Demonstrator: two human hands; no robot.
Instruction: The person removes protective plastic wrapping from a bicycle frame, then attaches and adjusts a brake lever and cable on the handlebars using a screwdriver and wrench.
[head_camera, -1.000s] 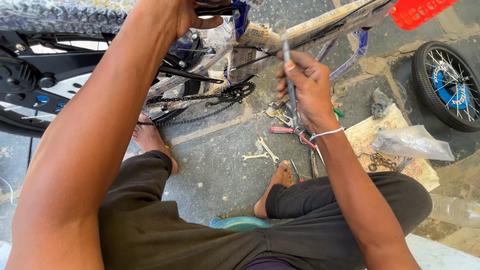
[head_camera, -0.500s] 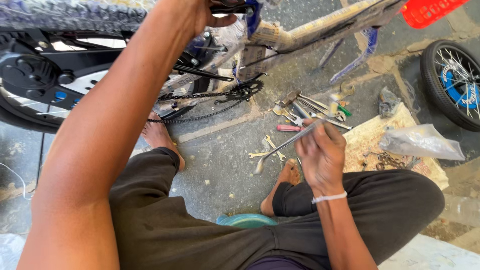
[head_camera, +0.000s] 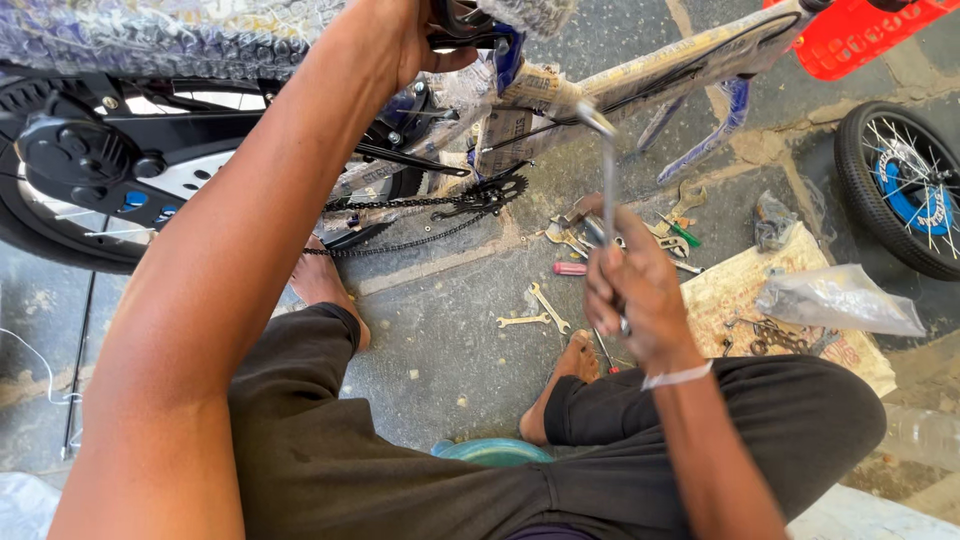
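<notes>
— What has the right hand (head_camera: 640, 295) got?

— It's closed in a fist round a long metal wrench (head_camera: 608, 190), held upright; the tool's head rises above the knuckles toward the wrapped bicycle frame (head_camera: 640, 85).

— And the left hand (head_camera: 410, 40)?

— Stretched up and away, fingers curled over a black part at the top of the frame; how firmly it grips, I cannot tell.

— What lies about the right hand?

— Loose spanners (head_camera: 535, 312) on the floor just below-left of it, the chain (head_camera: 420, 205) further left, a small wheel (head_camera: 905, 185) well off to its right.
</notes>
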